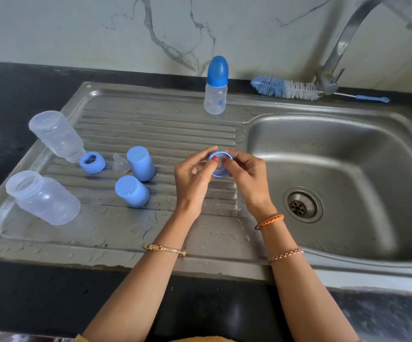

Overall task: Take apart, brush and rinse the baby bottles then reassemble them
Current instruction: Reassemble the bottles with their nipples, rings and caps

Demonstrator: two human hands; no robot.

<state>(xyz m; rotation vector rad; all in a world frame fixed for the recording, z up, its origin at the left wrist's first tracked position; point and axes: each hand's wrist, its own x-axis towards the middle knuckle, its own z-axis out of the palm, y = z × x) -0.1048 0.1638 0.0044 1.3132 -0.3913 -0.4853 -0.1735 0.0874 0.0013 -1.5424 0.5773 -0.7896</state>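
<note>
Both hands hold one blue screw ring [219,173] above the drainboard, near the basin's left edge. My left hand [195,176] pinches its left rim and my right hand [243,176] pinches the right rim; a clear teat seems to sit inside it, mostly hidden by my fingers. On the drainboard lie two clear bottle bodies, one upside down [57,135] and one on its side [43,197]. Another blue ring [92,163], a clear teat [120,164] and two blue caps [140,163] [132,191] stand between them and my hands.
A small assembled bottle with a blue cap [216,86] stands at the back of the steel drainboard [126,230]. A blue and white bottle brush [289,88] lies behind the basin [335,169] by the tap [333,70]. Black counter surrounds the sink.
</note>
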